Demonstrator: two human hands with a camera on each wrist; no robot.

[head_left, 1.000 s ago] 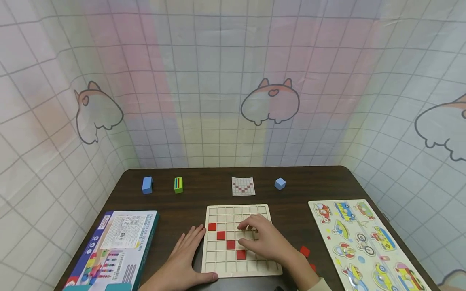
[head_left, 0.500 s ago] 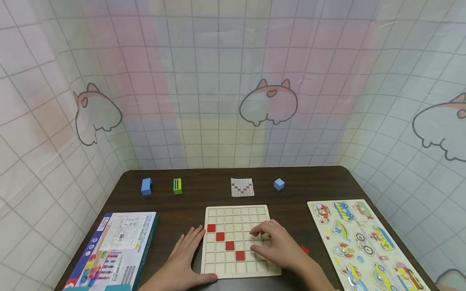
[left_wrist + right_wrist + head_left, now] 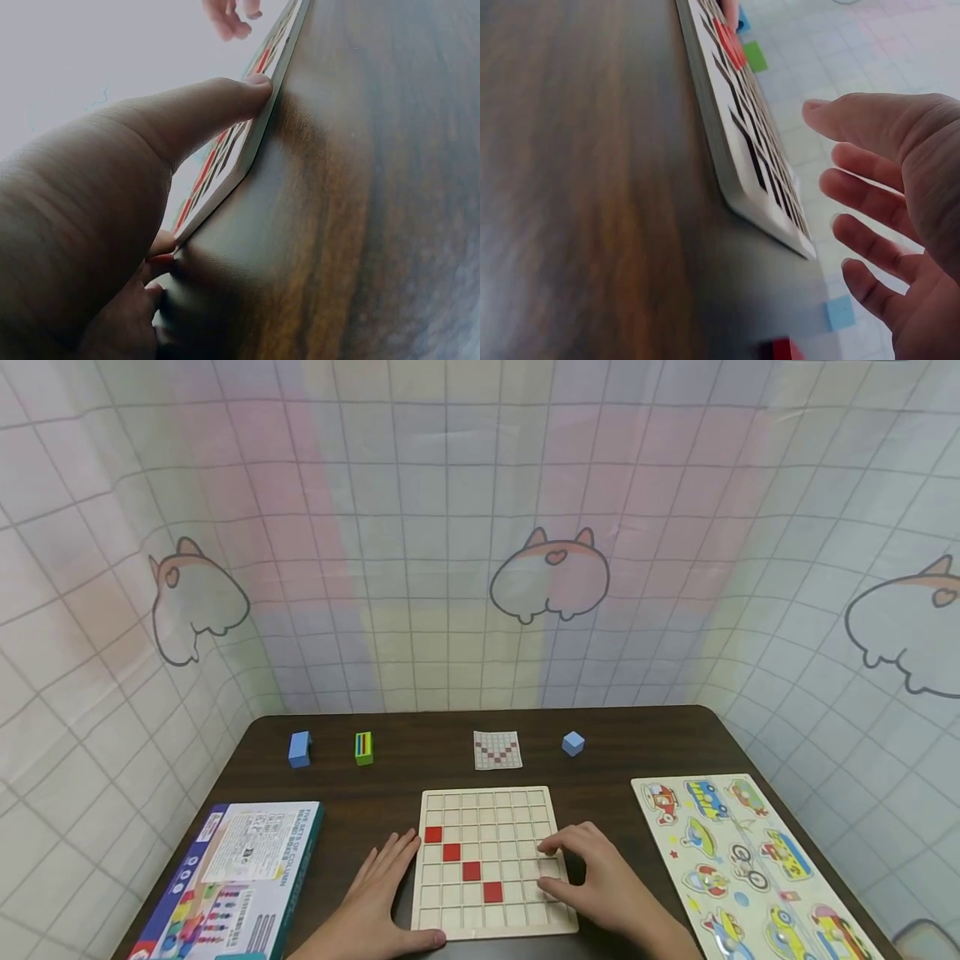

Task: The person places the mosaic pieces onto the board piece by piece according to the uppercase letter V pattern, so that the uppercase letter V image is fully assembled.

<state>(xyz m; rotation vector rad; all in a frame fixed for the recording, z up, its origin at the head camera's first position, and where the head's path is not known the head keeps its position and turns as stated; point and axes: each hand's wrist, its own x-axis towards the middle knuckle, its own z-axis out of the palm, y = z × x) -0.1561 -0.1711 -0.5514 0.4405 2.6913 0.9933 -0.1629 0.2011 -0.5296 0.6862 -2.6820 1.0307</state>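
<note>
Sliding rightward since the earlier frames, the right hand (image 3: 592, 881) now hovers over the right edge of the grid board (image 3: 491, 860), fingers loosely spread and holding nothing. At the near left, the left hand (image 3: 378, 897) lies flat, fingers released, thumb against the board's edge. Near centre on the table (image 3: 390, 777), the board looks stiff, light wood, best gripped by its edges. Four red tiles (image 3: 471, 870) are unchanged. Farther off lies a pattern card (image 3: 497, 749).

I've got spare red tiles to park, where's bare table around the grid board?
Bare table lies between the grid board and vehicle puzzle, and between the board and the game box. The board's near edge is crowded by the left hand and right hand.
</note>
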